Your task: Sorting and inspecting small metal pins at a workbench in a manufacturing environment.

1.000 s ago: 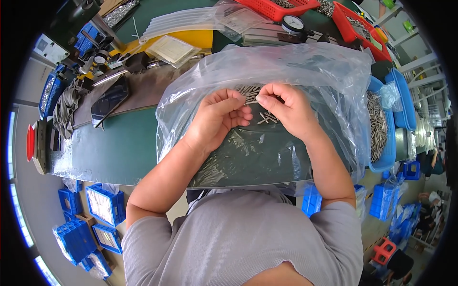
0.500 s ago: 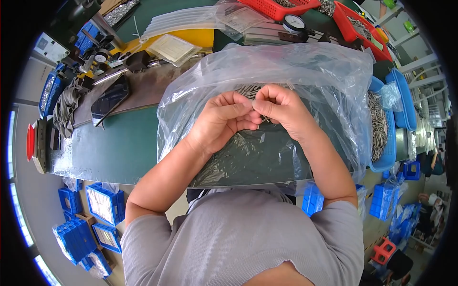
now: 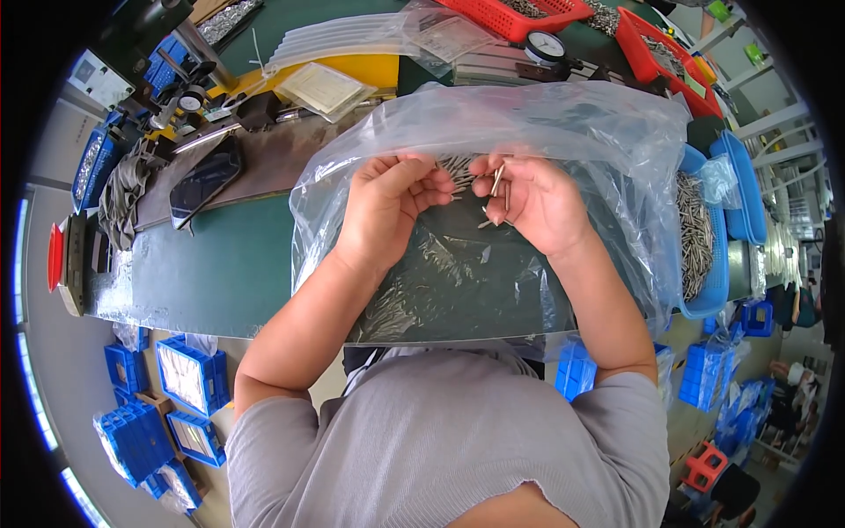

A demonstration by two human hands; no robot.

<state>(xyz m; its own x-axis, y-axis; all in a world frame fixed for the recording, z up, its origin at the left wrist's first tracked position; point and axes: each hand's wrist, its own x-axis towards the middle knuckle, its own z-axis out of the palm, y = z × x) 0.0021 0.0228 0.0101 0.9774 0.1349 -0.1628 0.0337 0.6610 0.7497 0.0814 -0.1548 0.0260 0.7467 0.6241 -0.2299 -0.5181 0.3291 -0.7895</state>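
My left hand [image 3: 387, 201] is closed, thumb and fingers pressed together at the left of the pile; whatever they may hold is too small to make out. My right hand [image 3: 544, 201] is turned partly palm up, its fingers curled around thin metal pins [image 3: 498, 180]. Behind and between both hands lies a heap of similar metal pins [image 3: 458, 169], partly hidden by the fingers. The heap rests inside a large clear plastic bag [image 3: 607, 114] spread over the green table [image 3: 220, 273]. My hands are apart, above the bag's near part.
At the right, a blue basket [image 3: 723, 286] holds many metal pins. Red baskets [image 3: 629, 44] stand at the back, beside a dial gauge [image 3: 545, 47]. A black phone [image 3: 207, 180] and a grey cloth [image 3: 123, 204] lie left. Blue crates [image 3: 207, 378] stand on the floor.
My hands, fingertips together before, have moved apart, the left hand leftward and the right hand rightward. Pins now show between my right fingers, and more of the heap is visible.
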